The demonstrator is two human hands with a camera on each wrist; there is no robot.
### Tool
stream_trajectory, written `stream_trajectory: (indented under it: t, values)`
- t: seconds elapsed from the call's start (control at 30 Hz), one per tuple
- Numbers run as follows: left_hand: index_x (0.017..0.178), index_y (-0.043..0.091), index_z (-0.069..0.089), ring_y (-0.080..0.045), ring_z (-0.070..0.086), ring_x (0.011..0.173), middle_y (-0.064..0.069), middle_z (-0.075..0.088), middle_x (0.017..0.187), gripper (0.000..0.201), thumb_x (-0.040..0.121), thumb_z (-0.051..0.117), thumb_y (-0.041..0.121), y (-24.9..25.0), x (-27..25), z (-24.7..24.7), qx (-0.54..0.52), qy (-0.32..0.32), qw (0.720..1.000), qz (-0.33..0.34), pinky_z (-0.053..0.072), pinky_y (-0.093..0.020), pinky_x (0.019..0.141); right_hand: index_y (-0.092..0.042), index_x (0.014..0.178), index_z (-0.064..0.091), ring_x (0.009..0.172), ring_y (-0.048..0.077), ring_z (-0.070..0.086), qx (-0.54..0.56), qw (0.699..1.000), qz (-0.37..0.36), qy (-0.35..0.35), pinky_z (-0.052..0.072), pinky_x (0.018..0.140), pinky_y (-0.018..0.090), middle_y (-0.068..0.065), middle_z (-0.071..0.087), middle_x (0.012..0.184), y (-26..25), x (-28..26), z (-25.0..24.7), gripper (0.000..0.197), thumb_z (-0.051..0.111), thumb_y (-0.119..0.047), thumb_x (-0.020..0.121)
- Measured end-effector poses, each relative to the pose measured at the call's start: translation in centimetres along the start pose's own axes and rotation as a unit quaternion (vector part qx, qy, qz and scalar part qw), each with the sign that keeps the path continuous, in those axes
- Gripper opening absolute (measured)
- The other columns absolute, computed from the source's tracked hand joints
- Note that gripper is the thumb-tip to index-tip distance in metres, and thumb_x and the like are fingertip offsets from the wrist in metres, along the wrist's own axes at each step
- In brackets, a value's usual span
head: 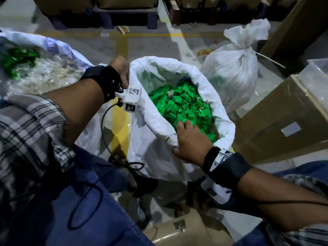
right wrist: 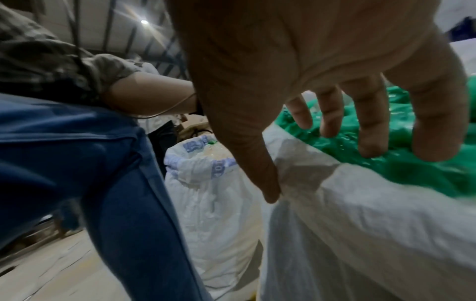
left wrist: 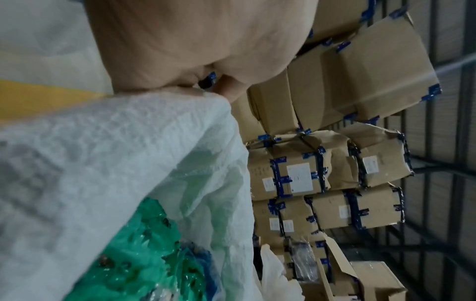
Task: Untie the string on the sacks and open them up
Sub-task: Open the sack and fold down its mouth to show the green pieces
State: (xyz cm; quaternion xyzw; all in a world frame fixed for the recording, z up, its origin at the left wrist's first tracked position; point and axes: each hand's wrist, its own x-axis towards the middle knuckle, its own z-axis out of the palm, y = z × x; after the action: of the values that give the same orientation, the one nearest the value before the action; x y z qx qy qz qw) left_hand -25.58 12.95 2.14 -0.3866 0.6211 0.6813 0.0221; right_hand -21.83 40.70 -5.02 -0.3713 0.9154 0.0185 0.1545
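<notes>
**Open sack of green packets held at its rolled rim**

Nearest the viewer, blue jeans (head: 92, 206) and plaid sleeves (head: 30, 125) frame the scene. The right hand (head: 190, 144) straddles the near rim of the open sack (head: 156, 157): its thumb lies on the outside of the white woven fabric, while its fingers (right wrist: 371, 122) reach straight over the edge onto the contents, spread and not clenched. The sack stands on the floor between the person's knees, mouth wide, the rim rolled outward into a thick cuff, with no tie visible. It is filled with glossy green packets (head: 184, 107). On the far left of the rim, the left hand (head: 121, 71) grips the folded cuff, fingers curled over the fabric. Left of it sits a second open sack (head: 58, 48) with blue print, holding pale and green wrappers. Farther right, a tied sack (head: 234, 75) stands bunched at the neck, beside cardboard boxes (head: 276, 121).
</notes>
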Motion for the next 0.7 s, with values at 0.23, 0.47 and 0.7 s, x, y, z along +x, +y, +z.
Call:
stream_trajectory:
  t: [0.23,0.47,0.7]
  values:
    - [0.146,0.006,0.039,-0.036,0.057,0.111,-0.02,0.053,0.131,0.066,0.096,0.059,0.044,-0.8,-1.3,2.1,0.255,0.047,0.965,-0.027,0.047,-0.038,0.093,-0.016,0.112,0.049,0.111,0.035,0.049,-0.074,0.996,-0.041,0.014,0.049,0.082,0.046,0.009,0.056,0.113,0.6,1.1,1.0,0.044,0.063,-0.041,0.078]
    - [0.149,0.017,-0.033,-0.034,0.072,0.077,-0.02,0.072,0.095,0.119,0.091,0.068,0.041,-6.1,-3.4,3.9,0.329,0.001,0.944,-0.033,0.061,-0.053,0.075,-0.01,0.109,0.049,0.096,0.039,0.059,0.009,0.995,-0.053,0.079,0.044,0.065,0.041,0.014,0.054,0.11,-0.2,2.7,0.4,0.039,0.064,-0.031,0.079]
    - [0.154,0.011,0.01,-0.039,0.06,0.112,-0.018,0.043,0.13,0.065,0.097,0.037,-0.005,-5.6,-2.1,4.3,-0.022,0.045,0.999,-0.011,0.053,-0.06,0.09,-0.005,0.112,0.046,0.083,0.043,0.058,0.078,0.987,-0.083,0.114,0.044,0.063,0.044,0.018,0.048,0.112,-1.6,2.8,0.2,0.037,0.062,-0.025,0.085]
